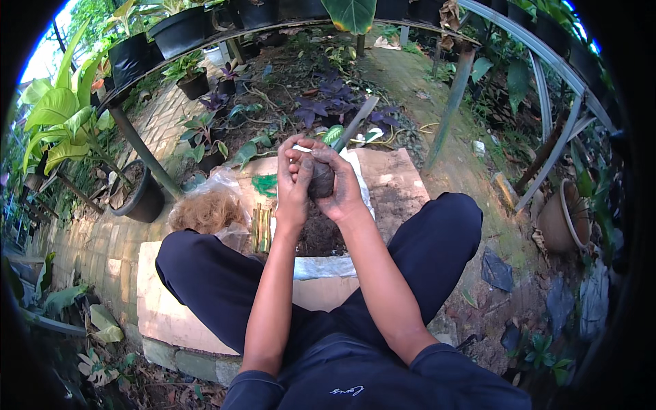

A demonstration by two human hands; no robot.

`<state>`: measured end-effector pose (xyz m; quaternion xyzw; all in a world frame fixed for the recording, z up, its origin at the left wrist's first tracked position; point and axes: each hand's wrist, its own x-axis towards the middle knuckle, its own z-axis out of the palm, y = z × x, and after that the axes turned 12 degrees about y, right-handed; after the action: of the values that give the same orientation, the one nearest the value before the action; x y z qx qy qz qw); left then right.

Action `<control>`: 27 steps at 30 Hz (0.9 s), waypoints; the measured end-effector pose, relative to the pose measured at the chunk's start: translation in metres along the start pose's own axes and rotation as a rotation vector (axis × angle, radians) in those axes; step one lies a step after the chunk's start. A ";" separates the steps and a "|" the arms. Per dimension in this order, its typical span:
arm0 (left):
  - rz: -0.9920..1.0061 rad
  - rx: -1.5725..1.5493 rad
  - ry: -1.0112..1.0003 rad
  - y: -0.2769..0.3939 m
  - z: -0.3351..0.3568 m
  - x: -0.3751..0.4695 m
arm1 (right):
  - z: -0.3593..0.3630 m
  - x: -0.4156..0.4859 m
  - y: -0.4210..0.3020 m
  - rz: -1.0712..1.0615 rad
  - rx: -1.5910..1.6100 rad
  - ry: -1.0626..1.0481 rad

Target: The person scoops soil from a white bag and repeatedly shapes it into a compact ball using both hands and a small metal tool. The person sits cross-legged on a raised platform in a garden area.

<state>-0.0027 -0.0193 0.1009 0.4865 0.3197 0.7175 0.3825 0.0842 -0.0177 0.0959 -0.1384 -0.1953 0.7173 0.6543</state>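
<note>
A dark ball of soil (322, 180) sits between my two hands, raised over a patch of loose dark soil (320, 238) spread on a white plastic sheet (325, 267). My left hand (293, 187) presses the ball from the left, its thumb along the near side. Around the right side curls my right hand (344, 187), with smudges of dirt on its fingers and palm. Left of the soil lie several cut green-brown stalks (261, 228). Farther left, a clear plastic bag (225, 179) holds tangled brown fibre (207, 210).
Flattened cardboard (397, 179) lies beneath the soil and my crossed legs. A potted leafy plant (137, 197) stands on the left paving. Bamboo posts (451, 107) and a metal frame (551, 48) carry shelves of pots. A brown pot (564, 218) tilts at the right.
</note>
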 end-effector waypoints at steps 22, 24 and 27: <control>-0.241 -0.165 0.234 -0.009 -0.002 -0.001 | 0.018 -0.008 0.016 -0.150 -0.408 0.255; -0.423 -0.341 0.192 -0.008 -0.006 0.003 | 0.020 -0.008 0.016 -0.172 -0.406 0.249; -0.731 -0.612 0.161 -0.006 -0.011 0.004 | 0.025 -0.008 0.014 -0.160 -0.315 0.216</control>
<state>-0.0123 -0.0139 0.0945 0.1505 0.2725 0.6325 0.7092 0.0615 -0.0288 0.1107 -0.2992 -0.2444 0.6048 0.6964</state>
